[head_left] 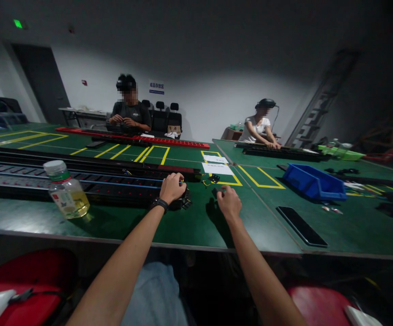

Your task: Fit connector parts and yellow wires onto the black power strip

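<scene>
A long black rail-like strip (115,192) with red dots and blue lines lies across the green table. At its right end my left hand (172,188) is closed, fingers curled over; what they grip is hidden, though a bit of yellow shows at the fingertips. Small black pieces (185,203) sit just below that hand. To the right, my right hand (229,203) is raised over the table, pinching a small black part (214,192). Between and beyond the hands lie thin coloured wires (205,183) and a small black piece (214,178).
A bottle of yellow liquid (68,197) stands before the strip. On the right are a blue bin (313,183) and a phone (301,226). White papers (218,169) lie ahead. Across the table, two people (131,113) work at a red rail (169,141) and a black strip (285,153).
</scene>
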The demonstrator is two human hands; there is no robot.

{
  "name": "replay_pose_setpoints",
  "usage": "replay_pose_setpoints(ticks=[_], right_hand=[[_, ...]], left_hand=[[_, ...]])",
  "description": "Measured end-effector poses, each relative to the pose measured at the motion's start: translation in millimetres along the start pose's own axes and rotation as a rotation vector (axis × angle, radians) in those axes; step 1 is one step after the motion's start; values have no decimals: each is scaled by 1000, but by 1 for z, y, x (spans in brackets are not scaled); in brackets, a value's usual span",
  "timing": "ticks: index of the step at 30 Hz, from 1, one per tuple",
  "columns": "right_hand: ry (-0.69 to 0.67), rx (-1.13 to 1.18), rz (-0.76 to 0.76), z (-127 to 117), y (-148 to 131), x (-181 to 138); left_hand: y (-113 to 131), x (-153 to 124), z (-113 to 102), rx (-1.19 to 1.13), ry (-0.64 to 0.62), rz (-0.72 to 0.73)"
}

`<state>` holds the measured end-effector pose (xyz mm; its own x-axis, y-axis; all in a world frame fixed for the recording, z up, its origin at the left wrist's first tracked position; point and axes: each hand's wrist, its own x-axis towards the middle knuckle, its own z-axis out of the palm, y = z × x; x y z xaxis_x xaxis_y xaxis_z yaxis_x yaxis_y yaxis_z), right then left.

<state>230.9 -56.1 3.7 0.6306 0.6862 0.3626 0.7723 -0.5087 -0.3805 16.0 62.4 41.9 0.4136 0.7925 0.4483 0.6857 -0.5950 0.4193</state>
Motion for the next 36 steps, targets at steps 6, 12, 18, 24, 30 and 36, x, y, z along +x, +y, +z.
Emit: replay_pose_setpoints(ticks=[6, 12, 18, 24, 30, 36], right_hand=[[-75, -5, -12, 6, 5, -1], [-35, 13, 23, 7, 1, 2], [-143, 4, 46, 6, -2, 2], [-161, 18, -33, 11, -5, 2], [-151, 53, -109, 14, -2, 2], [-130, 61, -93, 13, -1, 1]], left_hand=[[6, -6, -9, 13, 111, 100], [29, -42, -13, -53, 142, 268], [42, -98, -14, 77, -165, 437], [34, -122, -13, 179, -288, 270], [32, -124, -11, 192, -360, 201], [31, -125, -12, 179, -380, 155]])
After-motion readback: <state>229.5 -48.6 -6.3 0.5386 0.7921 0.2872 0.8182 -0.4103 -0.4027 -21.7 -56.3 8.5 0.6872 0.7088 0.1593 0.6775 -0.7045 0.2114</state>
